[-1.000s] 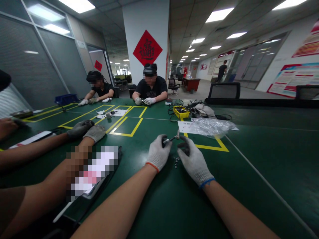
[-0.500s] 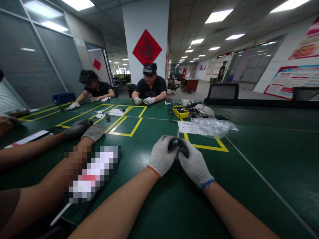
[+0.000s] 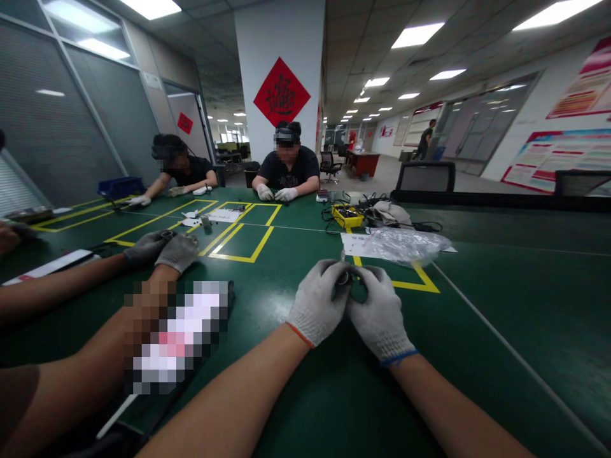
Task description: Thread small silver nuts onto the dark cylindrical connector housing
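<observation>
In the middle of the view my left hand (image 3: 317, 305), in a white knitted glove with an orange cuff edge, is closed around a small dark round part (image 3: 342, 278). A ring-like end of it shows between thumb and forefinger. My right hand (image 3: 379, 312), gloved in white with a blue cuff edge, meets the left fingertips. Its thumb and forefinger curl together at the part's right side; what they pinch is hidden. A thin pale tip (image 3: 342, 253) sticks up just beyond the fingers. Both hands are above the green table (image 3: 296, 394).
Beyond my hands lie a clear plastic bag (image 3: 405, 245) on a paper sheet, a yellow tray (image 3: 347, 216) and tangled black cables. At left a co-worker's gloved hands (image 3: 176, 253) hold a small part near a blurred-out phone-like object (image 3: 186, 337). Two people sit opposite.
My hands have turned slightly, so the part's round end now faces me more. The right hand has shifted a little right and down. A distant person walks on.
</observation>
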Action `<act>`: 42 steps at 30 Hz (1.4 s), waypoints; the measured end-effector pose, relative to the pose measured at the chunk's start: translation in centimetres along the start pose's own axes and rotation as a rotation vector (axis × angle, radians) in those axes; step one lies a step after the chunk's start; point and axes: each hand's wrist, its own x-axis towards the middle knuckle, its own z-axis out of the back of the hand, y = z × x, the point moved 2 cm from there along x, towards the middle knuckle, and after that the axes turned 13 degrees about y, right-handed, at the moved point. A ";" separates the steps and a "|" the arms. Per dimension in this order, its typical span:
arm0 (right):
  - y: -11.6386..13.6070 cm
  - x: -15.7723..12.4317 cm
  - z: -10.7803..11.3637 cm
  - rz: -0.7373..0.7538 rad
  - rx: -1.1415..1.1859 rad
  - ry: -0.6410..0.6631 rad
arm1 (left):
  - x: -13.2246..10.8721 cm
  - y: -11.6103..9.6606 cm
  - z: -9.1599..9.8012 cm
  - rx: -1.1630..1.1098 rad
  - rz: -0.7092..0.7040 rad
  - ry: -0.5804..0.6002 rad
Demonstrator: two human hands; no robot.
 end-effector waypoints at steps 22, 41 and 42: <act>-0.6 0.8 0.1 -0.054 0.180 0.016 | 0.4 2.3 1.6 -0.053 0.232 0.093; 0.2 0.6 -0.6 0.065 0.352 0.083 | 0.8 3.1 0.8 0.210 0.177 0.601; 0.2 0.6 -0.6 0.066 0.369 0.077 | 0.8 3.1 0.9 0.214 0.193 0.551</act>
